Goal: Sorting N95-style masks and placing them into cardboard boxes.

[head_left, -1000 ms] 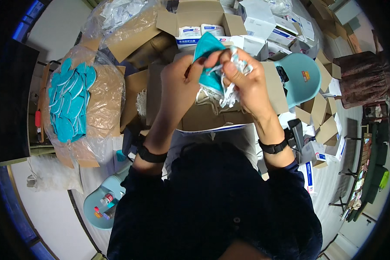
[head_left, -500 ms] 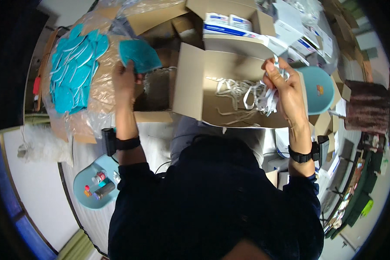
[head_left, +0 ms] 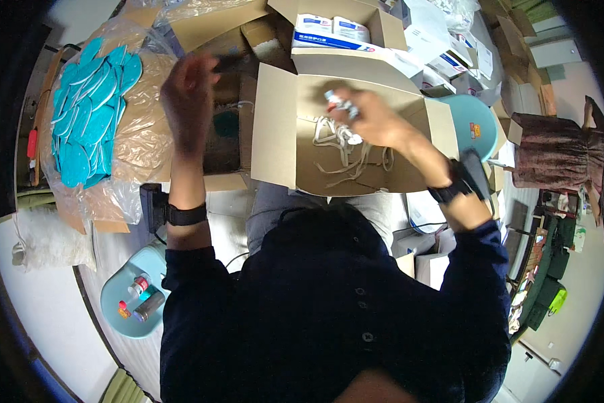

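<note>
Right hand (head_left: 376, 119) clutches limp white straps (head_left: 342, 104) toward the far edge of the cardboard carton (head_left: 275, 127). Left hand (head_left: 189, 84), blurred, appears released; a teal pad (head_left: 226, 123) lies inside the brown box (head_left: 227, 183), near its right wall.

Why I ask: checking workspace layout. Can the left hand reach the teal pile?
Probably yes: the left hand looks empty and hovers near the teal pile, with only plastic-covered brown cardboard visible between them.

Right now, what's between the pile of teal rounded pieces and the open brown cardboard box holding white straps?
In the head view: clear-plastic-covered brown cardboard, the bare left hand, and a shadowed open cardboard carton with a teal piece inside.
</note>
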Demonstrator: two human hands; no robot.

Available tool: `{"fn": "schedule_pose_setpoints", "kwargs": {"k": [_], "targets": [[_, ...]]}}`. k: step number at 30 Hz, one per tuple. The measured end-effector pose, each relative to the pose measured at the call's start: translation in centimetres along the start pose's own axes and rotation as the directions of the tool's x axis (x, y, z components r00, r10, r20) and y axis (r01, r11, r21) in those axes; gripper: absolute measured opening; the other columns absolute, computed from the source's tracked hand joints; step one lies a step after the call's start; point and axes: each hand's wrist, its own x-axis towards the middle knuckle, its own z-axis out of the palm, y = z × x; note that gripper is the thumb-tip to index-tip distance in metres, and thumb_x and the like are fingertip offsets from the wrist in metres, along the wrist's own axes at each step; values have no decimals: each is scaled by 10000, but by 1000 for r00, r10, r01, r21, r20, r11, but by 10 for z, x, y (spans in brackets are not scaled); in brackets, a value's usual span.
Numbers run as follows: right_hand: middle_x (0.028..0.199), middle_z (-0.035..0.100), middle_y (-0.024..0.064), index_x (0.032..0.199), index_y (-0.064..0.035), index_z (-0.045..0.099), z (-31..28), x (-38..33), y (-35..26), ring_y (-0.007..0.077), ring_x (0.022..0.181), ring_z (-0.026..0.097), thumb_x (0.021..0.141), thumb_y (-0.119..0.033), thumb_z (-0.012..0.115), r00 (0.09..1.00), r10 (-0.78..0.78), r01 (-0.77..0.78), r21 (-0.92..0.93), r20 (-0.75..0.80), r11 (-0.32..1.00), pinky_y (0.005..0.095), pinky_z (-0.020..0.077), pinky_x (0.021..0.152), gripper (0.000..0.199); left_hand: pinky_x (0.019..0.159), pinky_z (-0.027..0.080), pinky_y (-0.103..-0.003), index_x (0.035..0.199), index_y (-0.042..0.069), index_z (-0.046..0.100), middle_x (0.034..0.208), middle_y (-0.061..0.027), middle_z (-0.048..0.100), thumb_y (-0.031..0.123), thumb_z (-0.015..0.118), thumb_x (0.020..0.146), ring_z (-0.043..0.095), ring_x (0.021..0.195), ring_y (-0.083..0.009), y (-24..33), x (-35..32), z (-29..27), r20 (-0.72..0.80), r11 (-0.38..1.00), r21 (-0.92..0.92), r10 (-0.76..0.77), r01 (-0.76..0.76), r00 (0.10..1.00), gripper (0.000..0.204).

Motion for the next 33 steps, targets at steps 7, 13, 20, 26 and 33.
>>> {"fn": "schedule_pose_setpoints", "kwargs": {"k": [7,13,20,26,33], "targets": [[1233,537,123,1203,-117,568,51,20,31,351,1153,533,781,-337,741,933,-128,313,-588,335,746,458,469,939,506,564,477,-292,957,44,671,742,-80,679,156,648,901,634,648,-124,131,-1,105,487,967,-160,250,-196,837,127],[1034,611,168,1046,-88,663,63,-22,117,354,988,616,876,-153,542,994,98,-81,-309,40,948,417,503,825,219,572,483,-328,926,37,661,715,-133,653,168,687,865,640,638,-189,85,-32,154,636,979,-9,161,-201,755,146],[846,619,24,951,-50,614,-18,-51,71,128,861,569,752,51,668,993,111,-116,168,43,979,281,469,814,230,851,549,-359,1348,57,454,1188,-183,611,263,842,733,625,1059,-259,70,-49,167,767,986,-166,131,-2,628,755],[987,643,3,1039,-65,620,-58,-58,34,81,916,580,840,-10,686,966,-191,258,609,-175,750,232,479,835,217,678,548,-263,1251,14,505,1001,-60,620,122,790,787,636,900,-150,93,-41,172,956,677,-241,43,695,289,555],[1030,678,72,1123,-17,645,-79,-67,58,165,933,653,850,-79,666,975,195,-221,376,108,900,303,558,721,281,730,504,-268,1270,-19,539,1011,-74,659,111,693,856,625,830,-136,87,-42,173,872,836,-62,-220,545,437,461]]}}
